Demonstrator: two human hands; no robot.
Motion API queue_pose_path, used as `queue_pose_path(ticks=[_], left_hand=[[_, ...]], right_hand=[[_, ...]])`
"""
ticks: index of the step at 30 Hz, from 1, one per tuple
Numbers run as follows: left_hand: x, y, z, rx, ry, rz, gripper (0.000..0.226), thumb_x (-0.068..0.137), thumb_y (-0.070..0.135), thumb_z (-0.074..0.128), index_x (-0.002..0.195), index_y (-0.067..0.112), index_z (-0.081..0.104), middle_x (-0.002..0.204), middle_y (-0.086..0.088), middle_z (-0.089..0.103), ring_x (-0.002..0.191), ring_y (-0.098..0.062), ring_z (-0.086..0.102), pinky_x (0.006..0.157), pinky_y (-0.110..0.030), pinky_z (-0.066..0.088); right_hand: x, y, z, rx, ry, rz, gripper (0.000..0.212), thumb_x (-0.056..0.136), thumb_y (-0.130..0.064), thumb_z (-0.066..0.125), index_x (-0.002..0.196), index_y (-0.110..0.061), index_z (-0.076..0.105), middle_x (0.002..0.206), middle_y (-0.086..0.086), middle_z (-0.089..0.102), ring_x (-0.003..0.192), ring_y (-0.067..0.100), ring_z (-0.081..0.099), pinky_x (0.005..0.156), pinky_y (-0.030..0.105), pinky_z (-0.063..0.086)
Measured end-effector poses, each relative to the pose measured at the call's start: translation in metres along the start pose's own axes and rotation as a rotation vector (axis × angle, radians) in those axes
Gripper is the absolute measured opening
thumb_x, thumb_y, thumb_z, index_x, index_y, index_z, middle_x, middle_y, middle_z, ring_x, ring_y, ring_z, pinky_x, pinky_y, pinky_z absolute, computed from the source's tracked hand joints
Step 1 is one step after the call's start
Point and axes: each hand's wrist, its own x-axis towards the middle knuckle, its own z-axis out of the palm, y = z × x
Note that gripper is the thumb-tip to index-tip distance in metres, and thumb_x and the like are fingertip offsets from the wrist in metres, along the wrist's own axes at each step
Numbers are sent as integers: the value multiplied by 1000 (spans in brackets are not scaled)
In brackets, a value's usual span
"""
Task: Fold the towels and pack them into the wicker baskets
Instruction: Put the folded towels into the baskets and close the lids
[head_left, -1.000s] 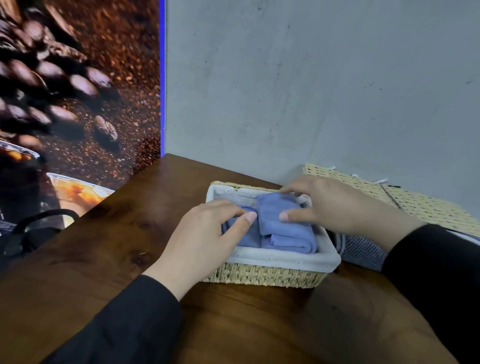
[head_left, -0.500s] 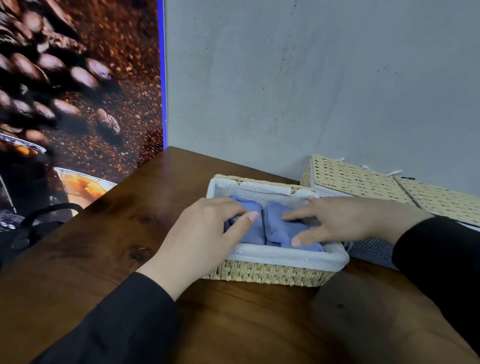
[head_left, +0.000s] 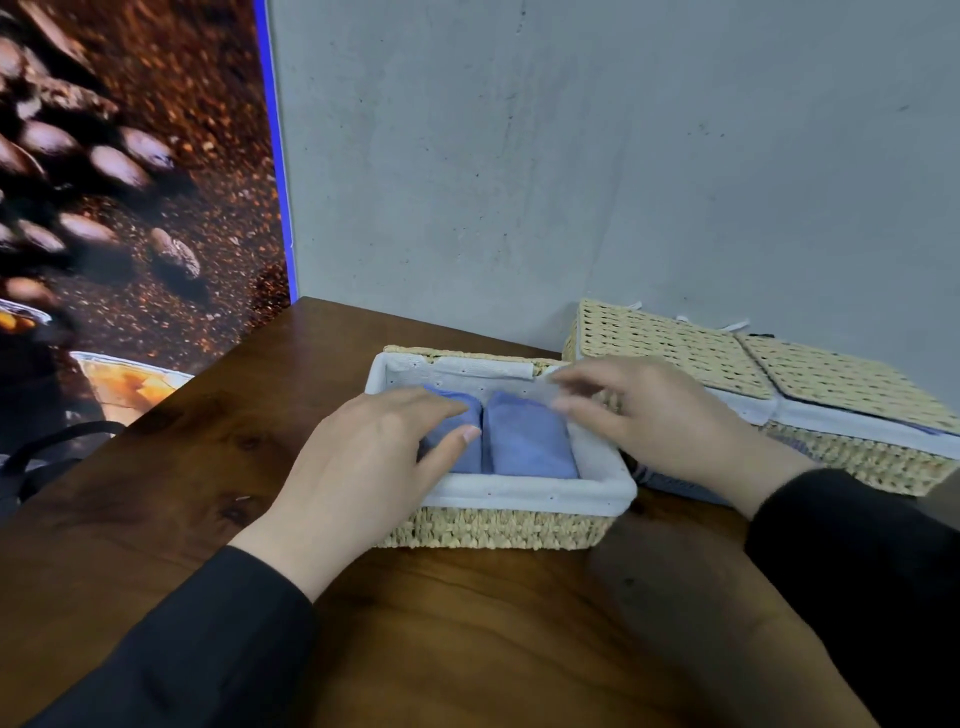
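Towels (head_left: 524, 441) now side by side in basket (head_left: 519, 525), right hand (head_left: 649, 415) lifted off, hands spread

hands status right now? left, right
Left hand: open, fingers resting on the left blue towel in the basket.
Right hand: open, blurred, holding nothing, above the basket's right edge.

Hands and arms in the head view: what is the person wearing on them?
Both hands, left hand and right hand, are bare: no gloves, and no rings or watch show. Each arm wears a long black sleeve that ends at the wrist. The right hand's fingertips are motion-blurred.
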Motion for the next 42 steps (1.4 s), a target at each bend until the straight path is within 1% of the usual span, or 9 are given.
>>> queue_pose_path(ticks=[4,10,14,19,23,26,29,34,42], left_hand=[[-4,49,11,7,100,163,39,98,44,48,109,19,76,103,6,75,96,-15,68,86,-33,55],[-16,136,63,-214,-32,317,36,102,42,48,125,25,70,128,9,66,120,-6,53,107,-21,37],[-16,167,103,-226,-162,299,44,103,45,40,139,27,59,146,10,53,133,-6,41,114,-24,32],[-2,177,135,-335,-282,3,52,106,46,34,157,34,30,166,14,18,152,-6,13,122,-23,8],[6,182,152,-354,-278,-115,42,108,37,37,147,26,49,160,8,33,149,-8,23,123,-26,15],[10,188,155,-400,-214,-232,35,105,37,45,138,28,53,155,7,39,145,-7,30,122,-30,25],[14,192,153,-374,-282,-360,61,100,51,48,154,26,30,157,4,38,144,-15,36,116,-31,30],[19,192,155,-240,-393,-367,73,98,64,38,158,27,19,151,-3,43,138,-25,42,119,-46,30],[15,190,155,-269,-390,-346,71,97,65,40,157,32,21,149,-1,44,137,-23,43,118,-43,32]], right_hand=[[-59,46,1,-72,359,107,32,98,-47,47,110,-26,68,102,-15,64,99,7,60,82,24,44],[-109,120,26,-375,-124,395,81,93,-70,42,161,-36,12,167,-11,19,153,10,18,127,39,11],[-132,108,34,-349,29,339,81,86,-66,16,159,-34,25,163,-12,29,150,8,24,124,39,16],[-163,95,44,-193,227,247,57,100,-58,29,147,-34,50,150,-19,48,141,1,40,117,40,33],[-165,110,37,-7,521,418,32,102,-42,49,115,-25,73,127,-10,65,121,11,59,104,51,46],[-168,119,29,94,540,709,51,95,-53,56,136,-23,56,140,-2,55,129,20,53,107,48,45],[-171,123,21,276,387,872,80,91,-65,56,153,-21,34,138,2,57,123,25,58,88,33,46],[-172,129,13,415,423,821,78,88,-59,66,152,-24,39,134,-6,61,119,18,60,92,30,49],[-175,127,6,820,522,786,64,87,-32,80,143,-29,50,121,-12,65,107,9,65,86,28,56]])
